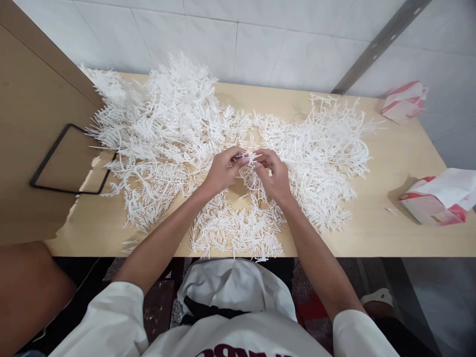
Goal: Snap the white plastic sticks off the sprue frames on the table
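Both hands meet over the middle of the table, pinching a small white branched plastic piece [252, 158] between them. My left hand [226, 167] has thumb and fingers closed on its left side. My right hand [273, 173] grips the other side, fingertips close to the left ones. A tall heap of white branched pieces [159, 114] lies to the left, and another heap [323, 139] spreads to the right. Short loose white sticks [238, 230] are scattered below my hands along the near edge. What exactly each fingertip touches is too small to tell.
A cardboard panel [37, 109] stands at the left, with a black rectangular frame [48, 166] against it. Two pink-and-white packets [439, 198] sit on the table [375, 223] at right. A tiled wall [256, 44] and metal post [379, 44] bound the back.
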Tool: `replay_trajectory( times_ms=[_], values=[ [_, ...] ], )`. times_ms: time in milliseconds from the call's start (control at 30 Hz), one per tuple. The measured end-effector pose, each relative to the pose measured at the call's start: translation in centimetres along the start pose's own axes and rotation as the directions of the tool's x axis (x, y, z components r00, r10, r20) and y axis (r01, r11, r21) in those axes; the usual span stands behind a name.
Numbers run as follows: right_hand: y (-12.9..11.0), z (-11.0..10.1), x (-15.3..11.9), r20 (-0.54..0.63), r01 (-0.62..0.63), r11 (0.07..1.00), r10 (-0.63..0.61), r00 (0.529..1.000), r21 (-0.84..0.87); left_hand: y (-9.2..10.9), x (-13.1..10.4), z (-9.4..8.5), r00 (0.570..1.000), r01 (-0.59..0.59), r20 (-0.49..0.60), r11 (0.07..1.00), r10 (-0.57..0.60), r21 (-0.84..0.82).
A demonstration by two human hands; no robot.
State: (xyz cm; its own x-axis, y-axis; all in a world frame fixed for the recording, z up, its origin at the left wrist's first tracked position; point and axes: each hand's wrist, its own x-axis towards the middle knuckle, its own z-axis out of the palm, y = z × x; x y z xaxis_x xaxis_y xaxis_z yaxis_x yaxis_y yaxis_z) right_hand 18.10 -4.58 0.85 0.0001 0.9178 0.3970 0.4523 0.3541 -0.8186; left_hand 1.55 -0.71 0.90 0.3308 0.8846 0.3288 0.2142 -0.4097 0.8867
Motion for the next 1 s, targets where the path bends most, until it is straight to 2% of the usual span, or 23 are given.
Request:
replay_trajectory(
  times_ms=[100, 233, 433, 533, 633, 767, 933, 1000],
  values=[
    [0.00, 0.12, 0.12, 0.071, -0.020, 1.000, 0.022, 0.997, -0.025, 0.00, -0.03, 0.05, 0.998, -0.066, 0.004, 0.995, 0.066, 0.078],
    [0.14, 0.20, 0.20, 0.091, 0.028, 0.996, -0.020, 0.996, -0.085, 0.19, -0.06, 0.02, 0.996, -0.089, 0.038, 0.992, 0.085, 0.095],
    [0.24, -0.40, 0.32, 0.197, 0.089, 0.989, -0.064, 0.978, -0.121, 0.18, 0.05, -0.24, 0.992, 0.023, 0.126, 0.996, -0.011, -0.090],
    [0.23, -0.61, 0.36, 0.210, 0.113, 0.986, -0.086, 0.974, -0.121, 0.03, 0.06, -0.31, 0.985, 0.095, 0.157, 0.982, -0.069, -0.161],
    [0.37, -0.63, 0.34, 0.220, 0.113, 0.987, -0.085, 0.972, -0.118, -0.11, -0.02, -0.20, 0.980, 0.115, 0.183, 0.975, -0.080, -0.189],
    [0.63, -0.49, 0.24, 0.211, 0.078, 0.996, -0.069, 0.975, -0.032, -0.22, -0.15, 0.03, 0.972, 0.151, 0.221, 0.942, -0.085, -0.301],
    [0.48, -0.24, 0.10, 0.174, -0.027, 0.988, 0.000, 0.985, 0.151, 0.17, -0.26, 0.28, 0.958, 0.229, 0.259, 0.863, -0.119, -0.450],
    [0.35, -0.13, 0.08, 0.151, -0.064, 0.977, 0.033, 0.988, 0.203, 0.39, -0.29, 0.46, 0.959, 0.253, 0.244, 0.824, -0.144, -0.506]
  ],
)
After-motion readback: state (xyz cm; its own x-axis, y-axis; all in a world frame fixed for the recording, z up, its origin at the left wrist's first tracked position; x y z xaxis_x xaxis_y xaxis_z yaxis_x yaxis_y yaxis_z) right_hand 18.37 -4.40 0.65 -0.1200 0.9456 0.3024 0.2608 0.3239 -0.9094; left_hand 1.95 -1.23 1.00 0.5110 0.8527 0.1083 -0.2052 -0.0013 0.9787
